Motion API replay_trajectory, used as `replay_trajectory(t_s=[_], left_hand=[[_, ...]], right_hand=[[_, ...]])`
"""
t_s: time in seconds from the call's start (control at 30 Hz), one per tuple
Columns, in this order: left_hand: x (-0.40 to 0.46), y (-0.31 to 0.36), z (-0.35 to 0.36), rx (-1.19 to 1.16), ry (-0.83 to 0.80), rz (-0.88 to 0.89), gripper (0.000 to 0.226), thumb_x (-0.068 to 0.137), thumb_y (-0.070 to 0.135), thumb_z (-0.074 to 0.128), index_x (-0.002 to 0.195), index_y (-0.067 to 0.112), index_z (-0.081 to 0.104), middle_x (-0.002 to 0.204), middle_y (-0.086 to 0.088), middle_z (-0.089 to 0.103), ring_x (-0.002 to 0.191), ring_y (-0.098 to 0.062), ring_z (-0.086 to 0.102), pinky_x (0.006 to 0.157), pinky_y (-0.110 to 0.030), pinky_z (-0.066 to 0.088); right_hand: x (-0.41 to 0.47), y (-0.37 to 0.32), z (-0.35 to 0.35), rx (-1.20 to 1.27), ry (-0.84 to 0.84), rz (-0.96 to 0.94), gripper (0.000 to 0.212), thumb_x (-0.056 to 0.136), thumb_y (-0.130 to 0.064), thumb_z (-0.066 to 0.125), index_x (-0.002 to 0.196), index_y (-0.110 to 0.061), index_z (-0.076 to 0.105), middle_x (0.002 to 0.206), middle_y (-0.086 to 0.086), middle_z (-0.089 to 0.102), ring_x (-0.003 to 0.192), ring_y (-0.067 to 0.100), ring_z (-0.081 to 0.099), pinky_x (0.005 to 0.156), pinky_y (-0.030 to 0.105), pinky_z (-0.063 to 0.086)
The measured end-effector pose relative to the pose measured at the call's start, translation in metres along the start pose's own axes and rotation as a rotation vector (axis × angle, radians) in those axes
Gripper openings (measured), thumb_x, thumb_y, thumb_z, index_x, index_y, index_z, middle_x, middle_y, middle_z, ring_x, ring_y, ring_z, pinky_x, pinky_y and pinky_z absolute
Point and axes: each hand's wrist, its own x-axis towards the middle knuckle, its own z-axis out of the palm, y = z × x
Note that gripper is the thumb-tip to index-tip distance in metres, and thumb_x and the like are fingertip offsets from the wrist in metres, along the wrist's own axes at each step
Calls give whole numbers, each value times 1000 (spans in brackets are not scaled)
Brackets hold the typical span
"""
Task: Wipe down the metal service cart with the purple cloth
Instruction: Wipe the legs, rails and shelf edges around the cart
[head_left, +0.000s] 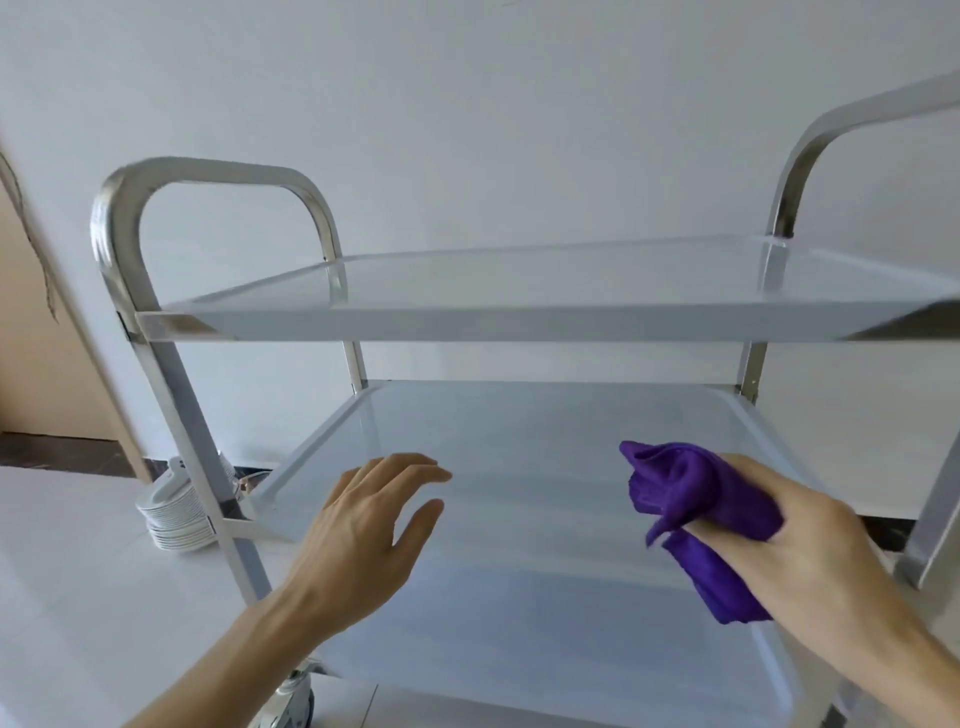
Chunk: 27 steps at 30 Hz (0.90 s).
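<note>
Nearest to us, our two bare forearms reach forward over the lower shelf (545, 597) of the metal cart (171, 364). Our left hand (358, 525) is spread loosely, palm down, fingers straight and a little apart, thumb out to the side; it holds nothing, and we cannot tell whether it touches the shelf or floats just above it. Our right hand (800, 535) is curled round the purple cloth (685, 499), which is bunched up: one wad sticks out ahead of the fingers toward the middle of the shelf, and a tail hangs down below the palm. We cannot tell whether the cloth touches the shelf surface.

Below our left forearm, at the cart's near left corner, a caster wheel (296, 701) shows on the pale floor (78, 597).

The lower shelf is a shallow tray with a raised rim and rounded corners, pale and glossy. To the left of the cart's near left leg, a stack of white plates (176, 514) sits on the floor.

Farther up, the top shelf (519, 306) spans the frame. A curved handle (208, 171) rises above its left end, and another handle (852, 124) arches at the right. Behind everything stands a plain white wall (467, 104), with a tan panel (36, 338) at the far left edge.
</note>
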Motion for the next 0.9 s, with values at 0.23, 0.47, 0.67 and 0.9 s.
replay_trajectory(t_s=[0.23, 0.47, 0.67, 0.9], left_hand=[[92, 23, -110, -34, 153, 96, 22, 97, 28, 53, 112, 25, 68, 113, 15, 62, 101, -10, 58, 84, -29, 42], [155, 4, -176, 246, -424, -131, 53, 92, 59, 36, 134, 36, 58, 141, 3, 57, 122, -35, 58, 91, -56, 49], [174, -16, -176, 295, -673, -230, 72, 98, 61, 7, 110, 39, 75, 115, 4, 73, 94, -40, 72, 58, -63, 55], [201, -18, -155, 300, -657, -205, 72, 97, 61, 7, 109, 40, 74, 114, 5, 73, 95, -40, 71, 57, -65, 54]], right_hand=[[99, -129, -26, -177, 34, -211, 45, 73, -13, 87, 108, -36, 73, 95, -16, 73, 81, 9, 67, 70, 13, 47], [182, -156, -26, -943, -467, -78, 84, 77, -54, 76, 147, -50, 31, 158, -7, 33, 142, 31, 33, 108, 46, 38], [198, -154, -16, -1160, -835, 114, 107, 24, -53, 99, 125, -36, 68, 118, 12, 72, 99, 44, 70, 50, 45, 58], [219, -104, -22, -1126, -848, 101, 87, 100, -51, 45, 128, -56, -37, 166, -3, -12, 153, 30, -8, 115, 46, 26]])
